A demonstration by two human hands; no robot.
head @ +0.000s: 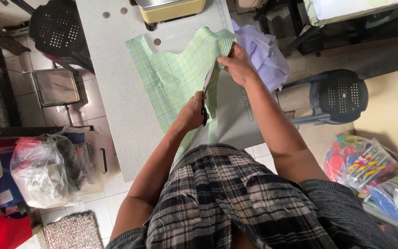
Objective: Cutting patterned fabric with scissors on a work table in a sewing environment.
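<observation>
A green plaid fabric (pixel 171 74) lies spread on the grey table (pixel 111 92), one strip of it hanging over the near edge. My left hand (pixel 190 113) grips black-handled scissors (pixel 206 94) whose blades point away from me into the fabric's right part. My right hand (pixel 238 64) pinches the fabric's right edge just past the blade tips and holds it up.
A yellowish sewing machine base (pixel 171 9) sits at the table's far end. A lavender cloth (pixel 266 53) hangs off the right side. Dark plastic stools stand at the right (pixel 342 97) and far left (pixel 58 27). Stuffed plastic bags (pixel 42 170) and a bag of colourful items (pixel 360 161) crowd the floor.
</observation>
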